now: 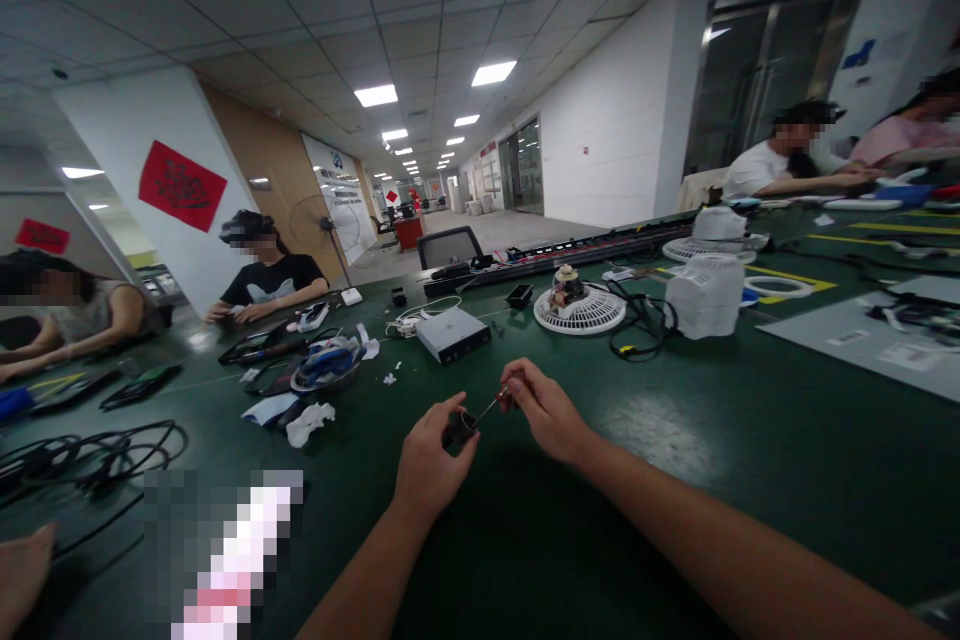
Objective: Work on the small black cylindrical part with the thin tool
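Note:
My left hand [431, 460] is closed around a small black cylindrical part [459, 428], held just above the dark green table [675, 480]. My right hand [541, 407] pinches a thin screwdriver [496, 403] whose tip points into the black part. Both hands hover near the middle of the table, close together. Beyond them lies a grey flat box [452, 333] and a white fan grille with a motor on it [579, 305].
White fan housing [705, 293] and black cables [637, 330] sit to the right. A blue and white part in a dish [328, 366], tissues [309, 420] and cables [90, 455] lie left. Other people sit at the table's left and far right.

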`<control>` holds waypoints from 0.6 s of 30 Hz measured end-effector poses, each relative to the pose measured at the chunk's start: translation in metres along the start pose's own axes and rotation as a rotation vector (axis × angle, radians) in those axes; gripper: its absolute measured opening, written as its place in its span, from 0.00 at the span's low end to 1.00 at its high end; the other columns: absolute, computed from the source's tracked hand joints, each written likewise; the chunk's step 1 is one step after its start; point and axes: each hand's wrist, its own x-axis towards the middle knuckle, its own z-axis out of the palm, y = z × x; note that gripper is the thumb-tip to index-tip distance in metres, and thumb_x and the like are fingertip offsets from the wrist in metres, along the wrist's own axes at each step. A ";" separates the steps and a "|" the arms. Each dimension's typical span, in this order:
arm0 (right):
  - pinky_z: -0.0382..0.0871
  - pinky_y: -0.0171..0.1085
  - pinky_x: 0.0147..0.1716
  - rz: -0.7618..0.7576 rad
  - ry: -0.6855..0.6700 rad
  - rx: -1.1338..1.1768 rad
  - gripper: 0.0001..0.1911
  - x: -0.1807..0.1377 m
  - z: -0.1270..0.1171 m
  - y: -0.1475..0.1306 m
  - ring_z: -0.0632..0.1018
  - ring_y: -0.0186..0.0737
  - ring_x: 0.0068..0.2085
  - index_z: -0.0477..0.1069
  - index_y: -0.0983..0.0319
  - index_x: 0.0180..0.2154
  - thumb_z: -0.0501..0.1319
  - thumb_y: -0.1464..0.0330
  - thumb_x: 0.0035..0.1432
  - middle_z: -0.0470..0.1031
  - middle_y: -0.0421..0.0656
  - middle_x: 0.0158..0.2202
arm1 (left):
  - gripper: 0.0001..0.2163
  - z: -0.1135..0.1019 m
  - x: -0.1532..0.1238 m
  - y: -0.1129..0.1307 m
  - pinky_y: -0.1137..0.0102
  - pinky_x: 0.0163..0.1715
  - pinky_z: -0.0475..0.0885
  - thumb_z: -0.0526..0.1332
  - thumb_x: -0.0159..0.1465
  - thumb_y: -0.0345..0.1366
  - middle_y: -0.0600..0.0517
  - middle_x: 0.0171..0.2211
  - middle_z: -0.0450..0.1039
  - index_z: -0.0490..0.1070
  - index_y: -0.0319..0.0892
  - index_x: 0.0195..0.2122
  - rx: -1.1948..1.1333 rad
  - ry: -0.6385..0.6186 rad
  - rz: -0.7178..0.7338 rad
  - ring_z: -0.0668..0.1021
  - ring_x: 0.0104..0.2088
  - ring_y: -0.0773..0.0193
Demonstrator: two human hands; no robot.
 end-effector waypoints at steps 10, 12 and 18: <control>0.67 0.35 0.33 -0.043 0.127 -0.052 0.09 -0.002 0.000 0.003 0.75 0.37 0.30 0.64 0.59 0.40 0.49 0.62 0.71 0.72 0.39 0.29 | 0.23 0.000 0.001 0.002 0.61 0.45 0.77 0.64 0.59 0.30 0.50 0.43 0.77 0.67 0.46 0.56 -0.004 0.000 0.005 0.80 0.42 0.58; 0.67 0.36 0.33 -0.049 0.096 -0.060 0.09 -0.002 0.000 0.002 0.75 0.37 0.30 0.64 0.59 0.40 0.50 0.62 0.71 0.72 0.39 0.29 | 0.23 0.000 0.001 0.004 0.61 0.44 0.77 0.64 0.59 0.30 0.50 0.43 0.77 0.68 0.46 0.56 -0.002 -0.010 0.014 0.80 0.43 0.57; 0.68 0.36 0.32 -0.084 0.143 -0.065 0.09 -0.004 0.000 -0.002 0.75 0.38 0.30 0.63 0.59 0.41 0.49 0.63 0.71 0.71 0.39 0.29 | 0.21 -0.002 0.002 0.006 0.61 0.45 0.77 0.63 0.60 0.30 0.49 0.43 0.76 0.68 0.45 0.55 -0.004 -0.004 0.021 0.80 0.42 0.57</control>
